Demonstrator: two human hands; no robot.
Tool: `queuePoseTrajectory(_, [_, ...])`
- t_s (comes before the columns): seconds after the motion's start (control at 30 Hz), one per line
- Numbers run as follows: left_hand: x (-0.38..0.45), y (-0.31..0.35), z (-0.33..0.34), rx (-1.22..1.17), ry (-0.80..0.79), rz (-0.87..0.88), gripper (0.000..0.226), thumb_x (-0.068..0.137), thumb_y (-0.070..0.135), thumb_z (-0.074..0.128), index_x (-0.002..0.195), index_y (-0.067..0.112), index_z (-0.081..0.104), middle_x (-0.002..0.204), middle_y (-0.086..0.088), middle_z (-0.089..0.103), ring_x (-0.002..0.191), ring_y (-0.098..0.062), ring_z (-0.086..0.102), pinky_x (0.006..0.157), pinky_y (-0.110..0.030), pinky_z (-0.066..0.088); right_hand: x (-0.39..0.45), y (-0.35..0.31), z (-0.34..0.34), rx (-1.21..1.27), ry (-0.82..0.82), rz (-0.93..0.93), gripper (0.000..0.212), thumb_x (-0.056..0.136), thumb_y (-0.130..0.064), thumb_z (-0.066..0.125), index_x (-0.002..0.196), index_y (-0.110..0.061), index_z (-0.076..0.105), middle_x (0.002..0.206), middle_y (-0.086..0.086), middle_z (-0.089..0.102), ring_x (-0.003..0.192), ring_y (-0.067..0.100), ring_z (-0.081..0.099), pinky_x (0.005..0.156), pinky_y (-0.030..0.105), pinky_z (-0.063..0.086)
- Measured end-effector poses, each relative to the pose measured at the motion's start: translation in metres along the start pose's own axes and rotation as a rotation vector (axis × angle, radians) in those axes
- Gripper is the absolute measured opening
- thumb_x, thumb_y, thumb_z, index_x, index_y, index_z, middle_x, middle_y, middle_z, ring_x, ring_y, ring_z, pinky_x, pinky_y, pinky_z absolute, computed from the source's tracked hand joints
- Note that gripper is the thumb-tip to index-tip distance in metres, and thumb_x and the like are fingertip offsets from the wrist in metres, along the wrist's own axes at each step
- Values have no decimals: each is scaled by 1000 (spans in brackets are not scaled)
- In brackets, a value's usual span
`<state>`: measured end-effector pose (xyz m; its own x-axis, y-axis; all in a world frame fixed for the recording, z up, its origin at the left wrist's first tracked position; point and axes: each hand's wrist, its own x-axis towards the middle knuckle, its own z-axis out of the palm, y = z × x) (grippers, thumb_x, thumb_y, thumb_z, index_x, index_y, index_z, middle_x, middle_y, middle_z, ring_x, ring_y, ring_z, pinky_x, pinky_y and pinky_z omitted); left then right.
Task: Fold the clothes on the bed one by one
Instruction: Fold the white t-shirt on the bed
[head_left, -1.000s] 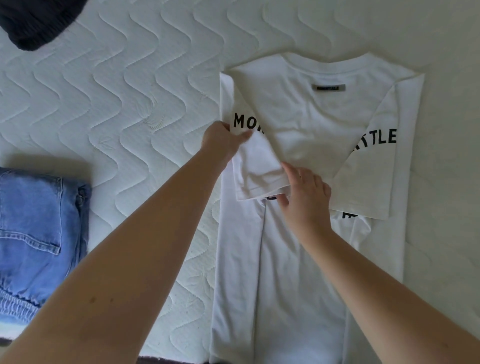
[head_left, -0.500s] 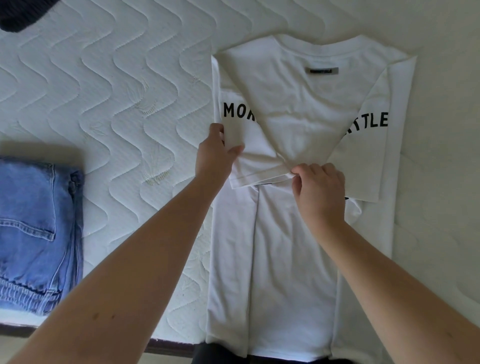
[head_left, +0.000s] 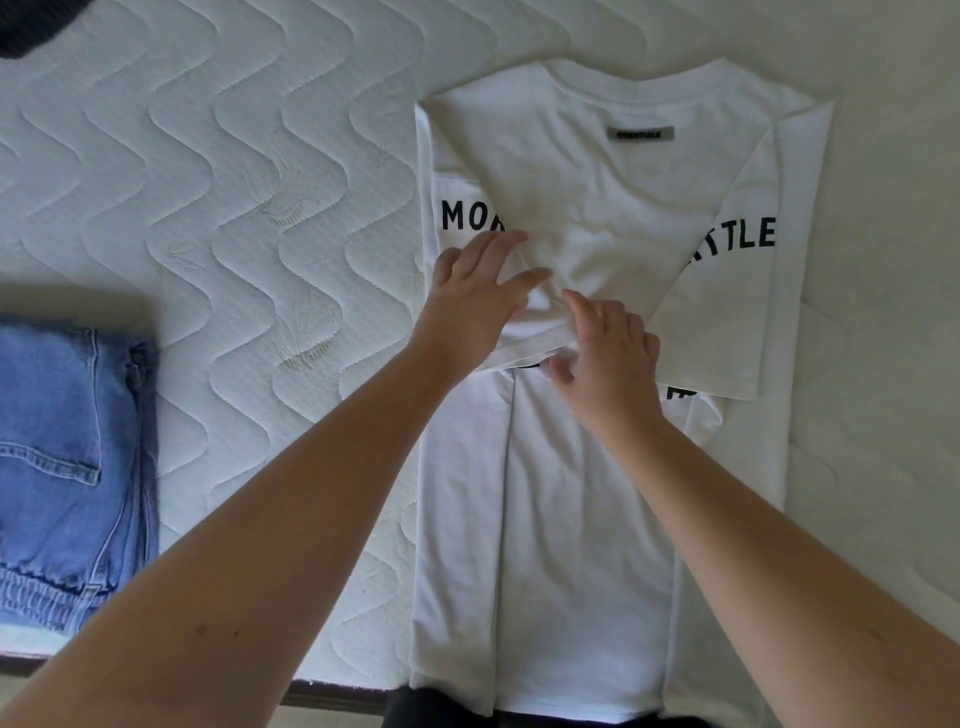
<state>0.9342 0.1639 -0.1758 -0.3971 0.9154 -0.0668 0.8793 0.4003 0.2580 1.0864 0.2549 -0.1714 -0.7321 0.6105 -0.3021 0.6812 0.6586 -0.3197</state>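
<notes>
Now that my left hand (head_left: 478, 296) has let go of the sleeve edge it was pinching a moment ago, its fingers lie spread and straight, flat on the folded-in left sleeve (head_left: 519, 332) of the white T-shirt (head_left: 587, 519). My right hand (head_left: 608, 358) has stayed at the sleeve's near hem, and its fingers are curled round that edge, thumb tucked under, so it grips the cloth while the left smooths it. I take this to mean the sleeve fold is set and only needs pressing flat; the lengthwise fold of the shirt is the step not yet done.

The shirt lies back-up on the right half of the bed (head_left: 249, 218), collar at the far end, hem at the near edge. Both sides are turned inward, making a long narrow strip. The right sleeve (head_left: 727, 291) already lies flat across the back. Black letters show at each shoulder, and a small grey label (head_left: 641, 133) sits below the collar. The cloth looks thin and soft, with a few creases near my hands.

Folded blue jeans (head_left: 57, 467) rest at the near left, and a dark garment (head_left: 31, 26) shows at the far left corner.
</notes>
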Motion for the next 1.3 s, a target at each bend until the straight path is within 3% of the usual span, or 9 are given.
queuePoseTrajectory(0.13, [27, -11, -7, 36, -85, 156, 18, 89, 27, 62, 104, 27, 72, 134, 1, 57, 134, -23, 44, 109, -45, 25, 4, 5, 1, -45, -26, -43, 66, 83, -28, 70, 143, -21, 44, 120, 9, 52, 108, 31, 50, 88, 39, 33])
queuePoseTrajectory(0.33, [46, -14, -12, -135, -123, 100, 11, 93, 22, 61, 100, 16, 68, 108, 3, 65, 120, -17, 53, 115, -34, 11, -2, 0, -2, -27, -19, -8, 62, 88, -20, 62, 146, -18, 40, 119, 10, 53, 106, 31, 51, 86, 39, 34])
queuePoseTrajectory(0.5, [45, -20, -13, -188, -119, 94, 13, 94, 19, 61, 100, 9, 67, 89, -4, 70, 101, -27, 60, 112, -32, 22, 1, -2, -9, 137, 100, 21, 35, 88, -3, 53, 122, -3, 62, 97, 19, 64, 82, 40, 60, 69, 41, 39])
queuePoseTrajectory(0.63, [46, -20, -8, -141, -96, 155, 13, 92, 19, 62, 99, 11, 69, 91, -5, 70, 99, -31, 59, 109, -35, 25, -8, 0, -9, 331, 50, 152, 16, 90, -4, 46, 83, 1, 59, 65, 17, 57, 61, 38, 55, 57, 37, 37])
queuePoseTrajectory(0.73, [39, -13, 1, -78, -79, 169, 22, 90, 22, 63, 109, 14, 70, 112, -9, 66, 114, -33, 56, 113, -41, 25, -15, 3, -10, 490, -33, 290, 18, 94, -9, 45, 86, -3, 60, 66, 14, 66, 50, 15, 63, 63, 32, 51])
queuePoseTrajectory(0.87, [14, 1, 10, -38, 66, 101, 45, 95, 27, 54, 138, 13, 54, 146, -9, 49, 139, -29, 41, 118, -43, 24, -20, 1, -15, 412, 68, 316, 29, 91, -5, 50, 119, -9, 57, 102, 11, 64, 88, 31, 63, 77, 38, 47])
queuePoseTrajectory(1.0, [-22, 15, 16, -46, 138, -137, 55, 100, 24, 47, 151, 8, 34, 158, -10, 32, 147, -26, 27, 120, -40, 22, -22, -12, -20, 340, 250, 134, 35, 87, -1, 51, 121, -2, 57, 111, 16, 55, 91, 37, 60, 74, 43, 49])
queuePoseTrajectory(1.1, [-48, 26, 26, -42, 66, -271, 57, 103, 29, 37, 154, 6, 25, 161, -10, 23, 150, -23, 19, 122, -39, 17, -12, -22, -7, 159, 309, -56, 42, 90, -8, 50, 131, -4, 57, 127, 14, 59, 117, 33, 56, 100, 43, 42])
queuePoseTrajectory(1.3, [-60, 27, 48, 46, -96, -372, 60, 104, 38, 19, 157, 10, 9, 165, -5, 5, 152, -16, 3, 124, -37, 9, -16, -5, 38, -120, 43, -199, 56, 106, -35, 34, 154, -8, 22, 162, 8, 16, 150, 22, 13, 121, 42, 18])
